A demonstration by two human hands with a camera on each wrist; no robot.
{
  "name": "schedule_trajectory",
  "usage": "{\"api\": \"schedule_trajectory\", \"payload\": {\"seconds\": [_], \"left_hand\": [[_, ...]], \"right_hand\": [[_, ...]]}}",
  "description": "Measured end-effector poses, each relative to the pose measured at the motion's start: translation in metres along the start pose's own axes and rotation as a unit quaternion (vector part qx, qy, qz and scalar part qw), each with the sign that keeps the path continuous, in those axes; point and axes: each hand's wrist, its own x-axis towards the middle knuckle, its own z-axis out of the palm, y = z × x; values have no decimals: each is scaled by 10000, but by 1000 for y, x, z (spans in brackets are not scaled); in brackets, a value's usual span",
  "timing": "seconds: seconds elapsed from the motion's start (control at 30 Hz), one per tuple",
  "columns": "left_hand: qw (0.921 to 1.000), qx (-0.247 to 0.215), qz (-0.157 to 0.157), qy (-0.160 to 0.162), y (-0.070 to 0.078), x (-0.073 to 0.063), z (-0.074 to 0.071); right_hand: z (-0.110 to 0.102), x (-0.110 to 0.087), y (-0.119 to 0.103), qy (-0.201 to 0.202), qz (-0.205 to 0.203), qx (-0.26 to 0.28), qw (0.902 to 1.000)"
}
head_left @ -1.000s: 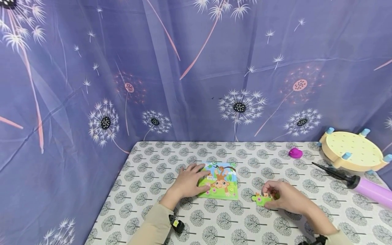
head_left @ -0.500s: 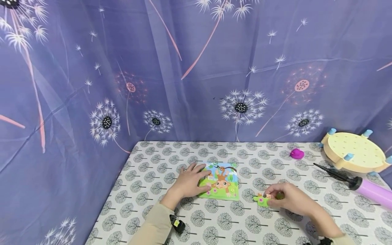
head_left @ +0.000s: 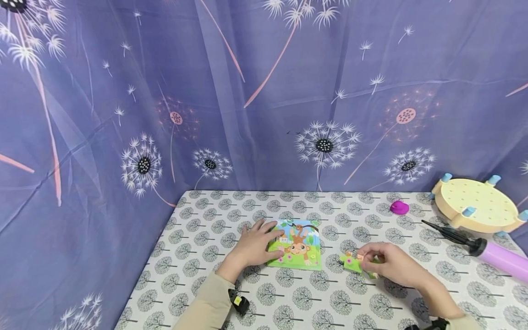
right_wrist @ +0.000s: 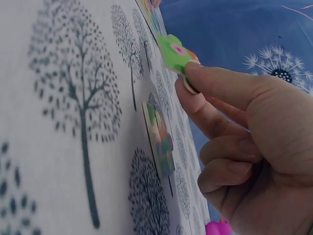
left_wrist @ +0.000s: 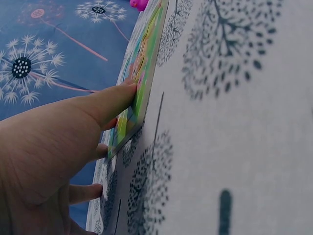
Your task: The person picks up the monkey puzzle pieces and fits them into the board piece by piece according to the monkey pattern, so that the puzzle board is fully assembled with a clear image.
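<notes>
A square jigsaw puzzle with a hanging monkey picture lies flat on the table. My left hand rests on its left side with fingers spread; in the left wrist view the thumb presses on the puzzle's face. To the right of it, my right hand pinches a green puzzle piece with a pink flower between thumb and index finger, tilted and off the cloth. Under that hand a second puzzle piece lies on the table, mostly hidden in the head view.
At the back right are a small magenta toy and an upturned yellow stool-like thing with blue feet. A purple pump with a black nozzle lies along the right side. A purple curtain hangs behind the table.
The right hand has tilted the pinched puzzle piece, and the second piece shows beneath the fingers. My left hand stays on the puzzle.
</notes>
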Motion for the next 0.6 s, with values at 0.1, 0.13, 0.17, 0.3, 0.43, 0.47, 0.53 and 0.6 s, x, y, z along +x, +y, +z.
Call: {"api": "schedule_trajectory", "payload": {"seconds": [0.1, 0.13, 0.17, 0.3, 0.43, 0.47, 0.53, 0.6], "left_hand": [[10000, 12, 23, 5, -1, 0, 0], [10000, 16, 36, 5, -1, 0, 0], [10000, 11, 39, -4, -1, 0, 0], [10000, 25, 41, -18, -1, 0, -1], [10000, 46, 33, -15, -1, 0, -1], [10000, 39, 37, -16, -1, -1, -1], [10000, 35, 44, -20, -1, 0, -1], [10000, 30, 56, -19, -1, 0, -2]], "right_hand": [[5, 5, -2, 91, -43, 199, 9998], [7, 7, -4, 122, -21, 238, 9996], [10, 9, -5, 153, 14, 250, 9996], [22, 22, -14, 176, 262, 342, 9989], [38, 36, -21, 48, 371, 744, 9965], [42, 40, -22, 35, 338, 799, 9962], [51, 47, -25, 5, 273, 830, 9962], [59, 54, -29, 18, 238, 737, 9970]]}}
